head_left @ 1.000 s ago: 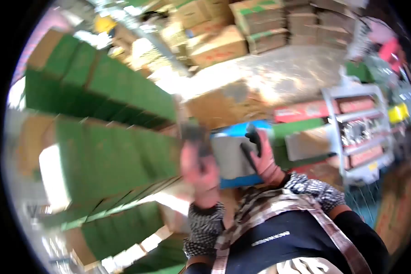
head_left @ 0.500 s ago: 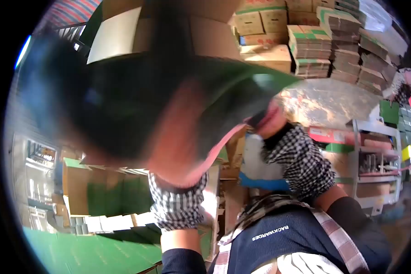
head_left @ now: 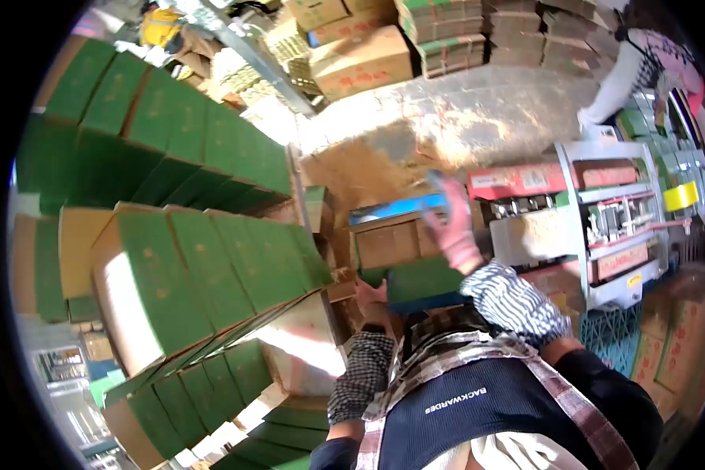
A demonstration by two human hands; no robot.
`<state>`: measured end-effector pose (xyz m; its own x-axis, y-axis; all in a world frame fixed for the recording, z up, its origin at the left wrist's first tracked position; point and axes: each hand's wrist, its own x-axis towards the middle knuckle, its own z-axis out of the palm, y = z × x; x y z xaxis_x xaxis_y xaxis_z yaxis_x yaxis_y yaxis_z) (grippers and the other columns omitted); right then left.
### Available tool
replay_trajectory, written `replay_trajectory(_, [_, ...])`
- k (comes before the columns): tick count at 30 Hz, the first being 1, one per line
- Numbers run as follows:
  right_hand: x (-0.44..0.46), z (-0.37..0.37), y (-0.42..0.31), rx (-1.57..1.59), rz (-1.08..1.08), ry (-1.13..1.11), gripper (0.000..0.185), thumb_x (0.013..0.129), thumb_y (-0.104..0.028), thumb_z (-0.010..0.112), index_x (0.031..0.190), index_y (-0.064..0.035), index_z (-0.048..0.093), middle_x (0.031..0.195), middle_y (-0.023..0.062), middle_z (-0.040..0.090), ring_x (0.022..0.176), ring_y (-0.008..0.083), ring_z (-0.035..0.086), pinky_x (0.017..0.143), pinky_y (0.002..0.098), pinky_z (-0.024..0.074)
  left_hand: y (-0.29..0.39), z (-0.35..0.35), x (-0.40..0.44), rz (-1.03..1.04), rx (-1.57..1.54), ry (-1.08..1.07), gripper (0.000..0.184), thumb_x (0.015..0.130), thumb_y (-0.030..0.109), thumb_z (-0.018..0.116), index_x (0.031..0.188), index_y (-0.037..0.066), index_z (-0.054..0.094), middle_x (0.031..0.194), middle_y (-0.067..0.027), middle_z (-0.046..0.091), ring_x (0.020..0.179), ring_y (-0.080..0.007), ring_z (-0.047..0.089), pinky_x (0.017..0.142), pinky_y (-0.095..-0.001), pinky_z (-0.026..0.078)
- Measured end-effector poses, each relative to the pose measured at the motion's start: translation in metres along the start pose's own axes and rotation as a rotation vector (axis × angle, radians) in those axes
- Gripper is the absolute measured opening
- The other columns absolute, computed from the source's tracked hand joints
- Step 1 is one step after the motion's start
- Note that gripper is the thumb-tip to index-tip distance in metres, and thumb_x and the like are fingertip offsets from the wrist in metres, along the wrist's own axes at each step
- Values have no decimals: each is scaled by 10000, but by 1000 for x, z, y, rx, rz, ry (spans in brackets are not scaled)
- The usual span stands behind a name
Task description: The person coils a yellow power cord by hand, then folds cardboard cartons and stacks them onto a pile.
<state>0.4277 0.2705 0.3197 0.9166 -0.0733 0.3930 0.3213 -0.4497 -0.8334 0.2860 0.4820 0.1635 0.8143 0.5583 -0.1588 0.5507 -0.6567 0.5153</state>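
Observation:
A cardboard box with a green side (head_left: pixel 424 280) lies in front of my body, its brown flaps (head_left: pixel 387 244) beside a blue edge (head_left: pixel 395 209). My left hand (head_left: pixel 371 294), in a pink glove, is at the box's near left corner; its fingers are mostly hidden. Above the right side of the box, my right hand (head_left: pixel 453 223) is raised with fingers apart and nothing in it. To the right stands a grey metal machine frame (head_left: pixel 573 211) with a taped box (head_left: pixel 531 236) at its entry.
Rows of green boxes (head_left: pixel 204 266) stand stacked on the left. Cardboard stacks (head_left: pixel 446 39) and a large carton (head_left: pixel 360 63) are at the back. One person in yellow (head_left: pixel 160 30) is at the far left, another (head_left: pixel 630 74) at the upper right. A teal crate (head_left: pixel 609 337) sits below the machine.
The large green and brown cardboard that my hands held up has come down in front of me. My right hand has let go, and the view has turned back to the left stacks.

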Motion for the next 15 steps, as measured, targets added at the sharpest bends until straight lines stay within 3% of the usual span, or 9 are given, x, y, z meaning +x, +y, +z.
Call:
replay_trajectory(3, [-58,10,55,-531,-389,-486,626,726,-268,706,1262,-39,476,1328,193,414,1283,363,342,1079,524,252,0,18,6,-34,-527,-174,708,761,257,734,1309,-6,372,1124,-237,590,1049,-379,577,912,-467,467])
replay_trajectory(4, [-89,-1,68,-419,-182,-656,651,703,-275,711,1263,-41,476,1344,202,388,1278,389,336,1080,519,255,2,28,7,-75,-690,-216,697,768,254,727,1305,-13,373,1120,-228,594,1044,-366,583,912,-459,468])
replay_trajectory(5, [-108,-13,71,-458,-28,-601,648,705,-264,702,1266,-36,473,1343,204,390,1273,395,338,1080,508,263,24,41,-7,-117,-578,-244,698,755,234,725,1306,-18,378,1156,-218,574,1065,-339,573,924,-444,461])
replay_trajectory(8, [-121,-33,70,-474,245,-435,643,709,-211,687,1282,-32,457,1345,215,386,1261,405,345,1079,466,287,103,85,-48,405,38,-280,771,736,179,702,1380,6,314,1344,-262,404,1262,-369,400,1052,-416,340])
replay_trajectory(9, [-115,-36,70,-266,262,-416,640,714,-156,672,1301,-45,441,1346,217,386,1255,400,355,1078,448,297,114,95,-45,300,-573,-564,726,760,180,674,1382,26,334,1348,-222,427,1247,-355,421,1037,-405,357])
replay_trajectory(11, [-85,-47,32,-213,223,-267,661,729,-95,658,1339,-62,408,1322,212,408,1229,376,400,1069,434,308,152,45,-23,560,-466,-457,577,771,159,640,1306,38,463,1213,-204,554,1117,-350,532,989,-396,404])
replay_trajectory(12, [-70,-47,13,-170,214,-166,662,739,-94,660,1348,-62,400,1312,210,417,1221,371,412,1063,426,312,191,-34,-31,586,-585,-274,541,766,155,639,1276,40,502,1154,-209,591,1063,-351,567,968,-390,423])
replay_trajectory(13, [-49,-48,-13,2,219,-125,679,746,-105,686,1356,-65,389,1289,206,423,1184,357,445,1029,413,348,205,-113,-31,661,-390,-14,479,752,154,640,1213,46,565,1071,-222,621,1030,-377,582,961,-419,437])
replay_trajectory(15, [-34,-6,-34,376,274,-101,613,779,-104,694,1331,-70,429,1153,143,528,1057,283,532,929,367,430,212,-251,-44,821,-972,358,424,861,158,540,1270,50,506,1222,-211,535,1075,-348,569,980,-518,415])
